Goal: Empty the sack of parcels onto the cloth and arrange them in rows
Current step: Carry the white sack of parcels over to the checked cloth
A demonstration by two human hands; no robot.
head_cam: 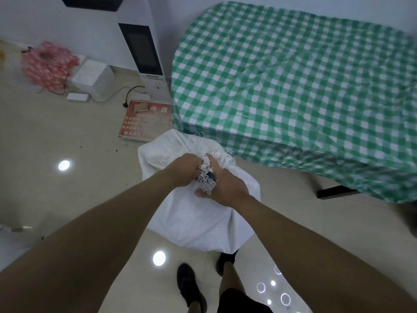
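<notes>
Upright white sack [198,213], frayed mouth up, gripped by left hand [184,169], right hand [225,185]

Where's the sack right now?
Head view, centre: the white sack stands on the floor in front of the green checked cloth, its frayed mouth gripped by the left hand and right hand.

A room under even, slightly dim indoor light from above. Round white glare spots [64,165] gleam on the glossy floor [56,136], more of them clustered nearer the viewer. Shadows are faint and soft. The wide lens bends straight lines, so the checked cloth [293,75] bulges and curves. Its far right edge smears with motion blur. A red bag [48,64] left of the cloth looks blurred too.
</notes>
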